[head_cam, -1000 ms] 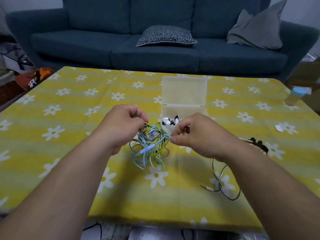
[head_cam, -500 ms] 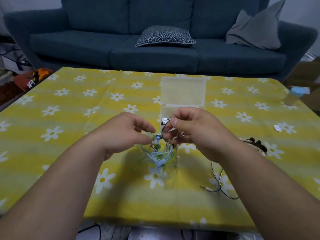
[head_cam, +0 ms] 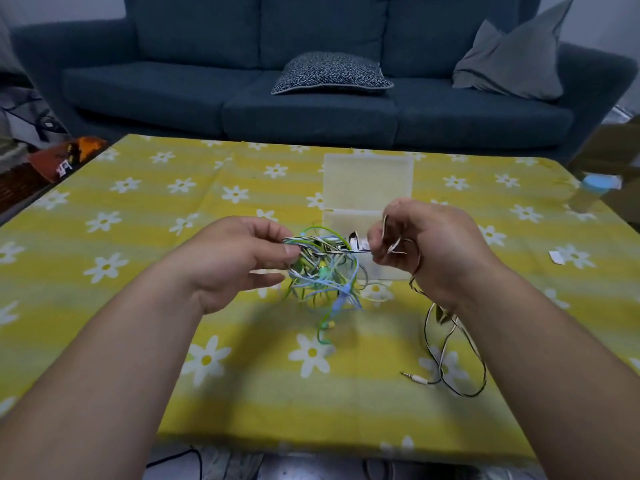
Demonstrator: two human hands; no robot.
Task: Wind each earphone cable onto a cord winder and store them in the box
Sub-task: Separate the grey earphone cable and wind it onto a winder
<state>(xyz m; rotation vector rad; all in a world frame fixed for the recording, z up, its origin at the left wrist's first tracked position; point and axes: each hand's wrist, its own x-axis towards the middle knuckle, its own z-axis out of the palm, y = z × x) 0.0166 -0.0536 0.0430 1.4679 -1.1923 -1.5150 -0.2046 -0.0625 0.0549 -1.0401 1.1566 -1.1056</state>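
Observation:
A tangle of blue, green and striped earphone cables (head_cam: pixel 323 271) hangs above the yellow flowered tablecloth (head_cam: pixel 145 209). My left hand (head_cam: pixel 239 258) pinches the tangle's left side between thumb and fingers. My right hand (head_cam: pixel 426 251) grips the black-and-white striped cable (head_cam: pixel 446 344), which stretches taut from the tangle, loops through my fingers and trails down to a jack plug (head_cam: pixel 414 377) on the cloth. Behind my hands lies the clear plastic box (head_cam: pixel 367 181) with its lid open. No cord winder is plainly visible.
A dark blue sofa (head_cam: pixel 311 109) with two cushions runs along the far side of the table. A small white scrap (head_cam: pixel 557 256) lies at the right of the cloth. A blue-capped container (head_cam: pixel 594 188) stands off the right edge. Clutter sits at the far left.
My hands have moved apart and risen. The right hand drew the striped cable out to the right, stretching it from the tangle, which now hangs above the cloth.

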